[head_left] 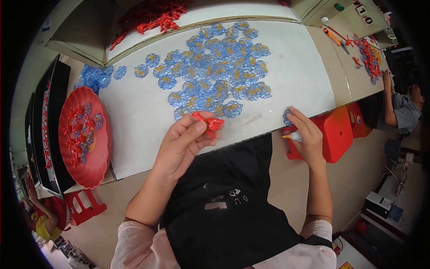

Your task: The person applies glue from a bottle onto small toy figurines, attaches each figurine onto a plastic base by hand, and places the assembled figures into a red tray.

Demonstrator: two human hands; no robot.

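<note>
In my left hand (181, 143) a small glossy red plastic figure (209, 124) is pinched between thumb and fingers, just above the near edge of the table. My right hand (307, 136) is closed around a small white bottle with a pointed orange tip (293, 136), which points left. The fingertips of that hand also touch a blue scalloped disc (287, 117) at the table's front edge; whether they pinch it or press it down I cannot tell. Many clear blue scalloped discs with yellow streaks (215, 67) cover the middle of the white sheet (300, 58).
A red scalloped plate (105, 134) on the left holds red and blue pieces. Behind it lies a black tray (62, 80) with red figures. More blue discs (92, 77) and a red pile (154, 20) sit farther back. A red stool (333, 134) stands at the right.
</note>
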